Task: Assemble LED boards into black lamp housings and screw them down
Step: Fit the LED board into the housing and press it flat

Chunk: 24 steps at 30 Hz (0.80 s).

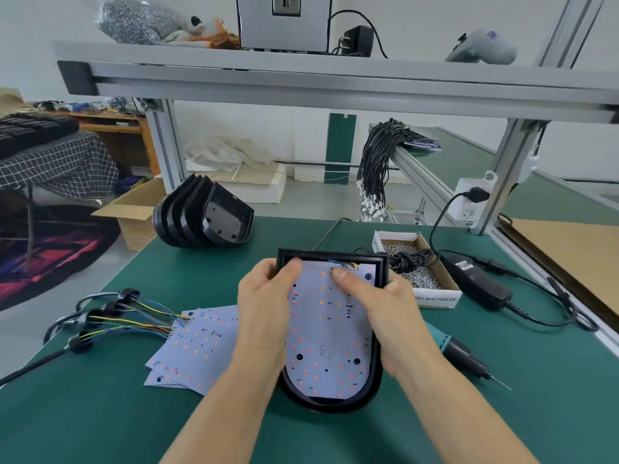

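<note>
Left hand (264, 303) and right hand (378, 306) clasp the black D-shaped plastic lamp housing (376, 370), thumbs pressing the white LED board (330, 333) flat for screwing.

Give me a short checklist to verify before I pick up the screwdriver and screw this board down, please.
1. LED board lies inside the black housing: ok.
2. Board seated flat on its posts: cannot tell.
3. Wires at the top edge tucked in, not pinched: cannot tell.
4. Left hand and right hand hold the housing steady: ok.
5. Box of screws within reach: ok.
6. Electric screwdriver beside the right arm: ok.
</note>
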Each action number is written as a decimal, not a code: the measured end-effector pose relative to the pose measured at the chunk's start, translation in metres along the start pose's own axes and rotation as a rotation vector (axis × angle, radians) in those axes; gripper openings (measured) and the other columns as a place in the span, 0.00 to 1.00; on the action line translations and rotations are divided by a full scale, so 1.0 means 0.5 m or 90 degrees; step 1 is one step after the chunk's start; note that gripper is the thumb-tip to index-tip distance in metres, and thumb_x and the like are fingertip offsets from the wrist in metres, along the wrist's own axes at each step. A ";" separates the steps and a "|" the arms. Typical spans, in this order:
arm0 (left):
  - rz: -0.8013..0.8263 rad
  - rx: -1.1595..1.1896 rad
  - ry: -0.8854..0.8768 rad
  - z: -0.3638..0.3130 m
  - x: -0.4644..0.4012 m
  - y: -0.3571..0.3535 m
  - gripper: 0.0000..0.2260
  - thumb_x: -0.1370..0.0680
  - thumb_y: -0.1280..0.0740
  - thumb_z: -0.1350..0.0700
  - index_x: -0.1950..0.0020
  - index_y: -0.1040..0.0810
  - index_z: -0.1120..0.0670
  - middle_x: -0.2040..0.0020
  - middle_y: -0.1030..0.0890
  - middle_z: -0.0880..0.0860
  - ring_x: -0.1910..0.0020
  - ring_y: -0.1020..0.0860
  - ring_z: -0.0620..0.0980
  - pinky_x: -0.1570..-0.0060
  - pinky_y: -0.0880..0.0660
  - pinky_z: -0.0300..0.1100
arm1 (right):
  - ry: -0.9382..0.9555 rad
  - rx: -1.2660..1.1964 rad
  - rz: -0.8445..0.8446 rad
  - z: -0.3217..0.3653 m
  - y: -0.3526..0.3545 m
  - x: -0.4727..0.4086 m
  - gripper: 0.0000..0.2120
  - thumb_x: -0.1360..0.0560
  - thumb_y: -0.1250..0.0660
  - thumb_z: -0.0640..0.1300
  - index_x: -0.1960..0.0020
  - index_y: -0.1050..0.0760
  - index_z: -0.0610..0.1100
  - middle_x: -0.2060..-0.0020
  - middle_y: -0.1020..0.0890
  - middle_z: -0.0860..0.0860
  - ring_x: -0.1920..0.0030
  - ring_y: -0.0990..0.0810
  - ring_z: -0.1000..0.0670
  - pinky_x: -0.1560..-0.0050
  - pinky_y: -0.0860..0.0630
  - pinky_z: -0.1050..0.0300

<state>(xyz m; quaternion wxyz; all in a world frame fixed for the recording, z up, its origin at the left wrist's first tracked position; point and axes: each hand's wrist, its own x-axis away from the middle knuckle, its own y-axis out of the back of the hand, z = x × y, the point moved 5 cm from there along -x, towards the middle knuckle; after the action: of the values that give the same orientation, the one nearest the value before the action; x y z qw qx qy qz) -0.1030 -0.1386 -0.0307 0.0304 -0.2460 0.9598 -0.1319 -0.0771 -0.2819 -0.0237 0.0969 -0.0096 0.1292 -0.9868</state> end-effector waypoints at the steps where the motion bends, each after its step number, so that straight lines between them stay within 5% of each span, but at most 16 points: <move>1: -0.020 -0.008 -0.003 -0.001 -0.004 0.003 0.17 0.29 0.31 0.52 0.59 0.31 0.66 0.62 0.29 0.56 0.62 0.33 0.56 0.59 0.32 0.52 | 0.008 0.027 0.000 -0.002 -0.002 0.000 0.05 0.28 0.28 0.38 0.53 0.19 0.42 0.59 0.14 0.46 0.58 0.14 0.46 0.62 0.19 0.56; 4: -0.065 0.012 0.005 0.002 -0.012 0.004 0.14 0.27 0.32 0.56 0.64 0.34 0.61 0.63 0.36 0.54 0.62 0.40 0.57 0.60 0.41 0.51 | 0.032 0.088 -0.032 -0.007 -0.007 0.000 0.03 0.29 0.27 0.41 0.57 0.20 0.46 0.61 0.14 0.50 0.60 0.15 0.48 0.60 0.18 0.55; 8: -0.065 -0.026 0.003 0.002 -0.016 0.003 0.16 0.27 0.31 0.58 0.69 0.36 0.54 0.68 0.36 0.54 0.66 0.39 0.55 0.64 0.38 0.49 | 0.017 0.067 -0.052 -0.009 0.000 -0.010 0.02 0.28 0.27 0.40 0.57 0.19 0.44 0.63 0.14 0.49 0.63 0.15 0.49 0.65 0.19 0.58; 11: 0.100 -0.012 0.045 0.006 -0.002 -0.014 0.03 0.26 0.30 0.64 0.54 0.22 0.59 0.59 0.18 0.57 0.62 0.20 0.55 0.59 0.22 0.48 | -0.045 -0.018 -0.045 -0.011 0.020 -0.020 0.01 0.28 0.28 0.36 0.57 0.19 0.40 0.61 0.14 0.42 0.63 0.15 0.44 0.65 0.19 0.53; 13: 0.175 -0.052 0.079 0.019 0.006 -0.012 0.11 0.27 0.31 0.69 0.47 0.21 0.59 0.53 0.15 0.56 0.57 0.17 0.54 0.54 0.20 0.50 | -0.086 -0.060 -0.032 -0.017 0.033 -0.023 0.02 0.27 0.29 0.37 0.56 0.18 0.39 0.60 0.14 0.41 0.64 0.15 0.43 0.68 0.20 0.54; 18: 0.131 -0.119 0.072 0.043 0.016 -0.006 0.09 0.25 0.33 0.67 0.51 0.26 0.73 0.60 0.24 0.59 0.60 0.28 0.54 0.56 0.30 0.50 | -0.114 -0.054 -0.021 -0.023 0.045 -0.028 0.04 0.28 0.28 0.40 0.55 0.18 0.40 0.59 0.14 0.42 0.63 0.15 0.43 0.69 0.21 0.55; 22: 0.121 -0.098 0.068 0.036 0.030 -0.014 0.12 0.33 0.31 0.61 0.59 0.28 0.69 0.65 0.28 0.56 0.64 0.31 0.53 0.60 0.34 0.48 | -0.124 -0.025 -0.048 -0.022 0.052 -0.024 0.13 0.31 0.24 0.47 0.50 0.20 0.41 0.58 0.14 0.44 0.61 0.14 0.43 0.65 0.20 0.52; 24: 0.131 -0.110 0.064 0.027 0.033 -0.016 0.13 0.38 0.32 0.58 0.61 0.28 0.66 0.66 0.27 0.58 0.66 0.30 0.55 0.63 0.31 0.50 | -0.102 -0.006 -0.042 -0.016 0.052 -0.022 0.08 0.31 0.24 0.46 0.56 0.18 0.44 0.60 0.14 0.45 0.63 0.14 0.45 0.67 0.20 0.55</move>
<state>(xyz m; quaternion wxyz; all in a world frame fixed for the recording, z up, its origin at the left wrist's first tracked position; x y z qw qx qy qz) -0.1120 -0.1565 -0.0412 -0.0255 -0.1413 0.9880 -0.0567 -0.0617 -0.3022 -0.0381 0.0743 -0.0930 0.1253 -0.9850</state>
